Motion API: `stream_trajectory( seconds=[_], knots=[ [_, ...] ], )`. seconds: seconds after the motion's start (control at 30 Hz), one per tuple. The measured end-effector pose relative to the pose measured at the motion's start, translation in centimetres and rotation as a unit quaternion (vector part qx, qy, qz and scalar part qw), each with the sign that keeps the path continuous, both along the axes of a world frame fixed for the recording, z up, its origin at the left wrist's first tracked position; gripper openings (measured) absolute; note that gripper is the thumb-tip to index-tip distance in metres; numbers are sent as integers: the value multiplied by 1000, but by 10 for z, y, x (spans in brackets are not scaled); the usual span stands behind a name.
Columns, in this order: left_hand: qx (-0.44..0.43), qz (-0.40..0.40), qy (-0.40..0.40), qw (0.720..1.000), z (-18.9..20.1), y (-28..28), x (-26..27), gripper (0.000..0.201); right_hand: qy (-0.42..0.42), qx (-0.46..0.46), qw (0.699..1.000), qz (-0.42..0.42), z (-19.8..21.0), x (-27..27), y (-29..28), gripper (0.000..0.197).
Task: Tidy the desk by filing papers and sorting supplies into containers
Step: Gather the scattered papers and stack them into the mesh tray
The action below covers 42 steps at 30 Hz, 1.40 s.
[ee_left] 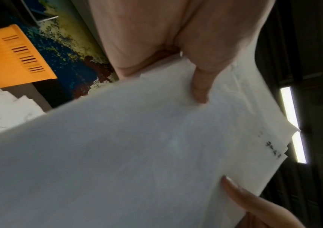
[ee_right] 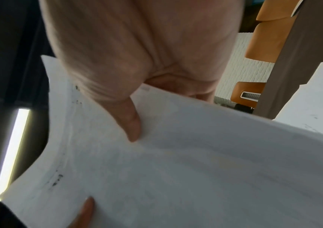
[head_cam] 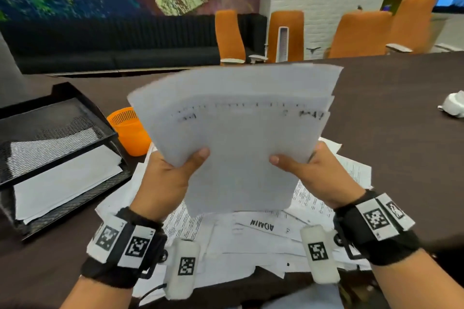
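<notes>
Two hands hold one sheaf of white papers [head_cam: 238, 138] upright above the dark counter [head_cam: 401, 108]. The left hand [head_cam: 165, 178] and right hand [head_cam: 313, 173] each pinch its lower edge, thumb in front, fingers clamped behind. Loose printed sheets [head_cam: 263, 233] lie beneath; one two-tier black mesh tray [head_cam: 50, 138] and one ribbed orange cup [head_cam: 130, 133] stand left of the sheaf.

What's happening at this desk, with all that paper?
A person is tidying a dark table. Both hands, the left hand and right hand, grip a stack of papers held up above the table. More loose sheets lie scattered underneath. To the left sits a black mesh tray with some paper already in its lower tier, and an orange cup stands beside it.
</notes>
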<state>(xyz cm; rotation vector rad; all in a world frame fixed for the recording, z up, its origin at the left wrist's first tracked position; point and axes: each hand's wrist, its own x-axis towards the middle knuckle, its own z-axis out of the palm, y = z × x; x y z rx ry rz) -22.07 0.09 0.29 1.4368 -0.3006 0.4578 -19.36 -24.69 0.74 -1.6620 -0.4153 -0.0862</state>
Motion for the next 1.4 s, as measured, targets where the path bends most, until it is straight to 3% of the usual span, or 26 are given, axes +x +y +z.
stream_trajectory(
  seconds=[0.13,0.2,0.27,0.37,0.4,0.47,0.5,0.6,0.67,0.73,0.8,0.87,0.93,1.07,1.17,1.27,1.3,1.33,1.4],
  knots=[
    [-32,14,-66,997,20,-3,-8,30,-19,83,996,-6,10,-4,2,18],
    [-14,4,-50,999,17,0,-8,29,-12,88,996,-11,6,-1,2,18],
    [2,-16,30,999,-4,6,0,29,32,55,998,-20,-9,4,4,17],
    [30,-24,210,977,-55,17,14,65,103,-9,994,-36,-37,10,8,19],
    [19,-10,243,970,-66,21,18,57,119,-16,992,-42,-42,11,11,18],
    [21,54,260,964,-73,29,27,20,148,5,988,-38,-43,12,19,16],
    [30,79,261,962,-73,36,32,14,160,17,986,-34,-42,12,25,16],
    [85,138,268,950,-64,60,38,21,183,9,982,-54,-42,7,54,8],
    [173,190,292,921,-64,77,38,17,232,12,971,-62,-52,2,78,6],
    [262,211,339,878,-74,96,37,20,298,29,953,-40,-68,-1,103,26],
    [337,210,381,835,-83,108,34,30,344,43,937,-46,-78,-3,127,66],
    [377,202,399,811,-88,111,32,22,387,76,915,-84,-81,-2,144,95],
    [391,214,399,801,-90,109,30,12,410,116,896,-125,-83,6,155,88],
    [378,256,406,791,-85,104,28,6,410,85,896,-144,-77,18,160,60],
    [314,251,425,811,-86,106,26,23,429,114,892,-90,-72,21,157,40],
    [275,245,451,813,-88,110,25,52,372,42,919,-123,-75,20,160,40],
    [268,246,452,814,-87,111,25,59,346,18,929,-127,-76,20,161,32],
    [264,248,453,815,-86,111,25,64,326,-4,938,-121,-76,18,162,24],
    [249,243,456,819,-81,110,25,65,309,-48,945,-97,-74,16,161,27]
  ],
)
